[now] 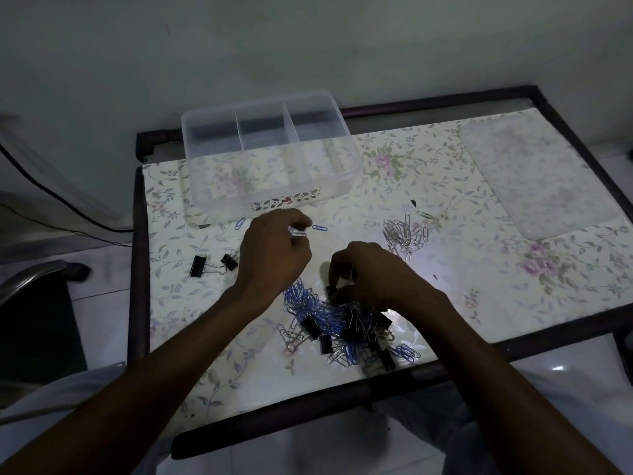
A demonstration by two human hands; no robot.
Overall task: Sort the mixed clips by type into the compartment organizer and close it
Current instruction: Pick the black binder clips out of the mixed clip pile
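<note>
Mixed pile (346, 323) of blue clips, silver clips and black binder clips, 6 o'clock on table (342, 378). Right hand (370, 274) curled into pile top, pinching a black binder clip. Left hand (274, 248), 10 o'clock of pile, pinching silver clip (297, 232). Silver heap (406, 234) at 1 o'clock; two binder clips (214, 264) at 9. Organizer (270, 149) at 12, open, holding no clips; lid (537, 173) at 2. Step: pre-sorting into heaps. Next: likely carrying each type to its own compartment.

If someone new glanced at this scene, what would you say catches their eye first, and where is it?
Probably the tangled mixed pile of blue and silver paper clips and black binder clips near the table's front edge, with the right hand working in it. The left hand pinches a silver paper clip just before the clear organizer, whose compartments look empty. A silver clip heap lies right of centre.
</note>
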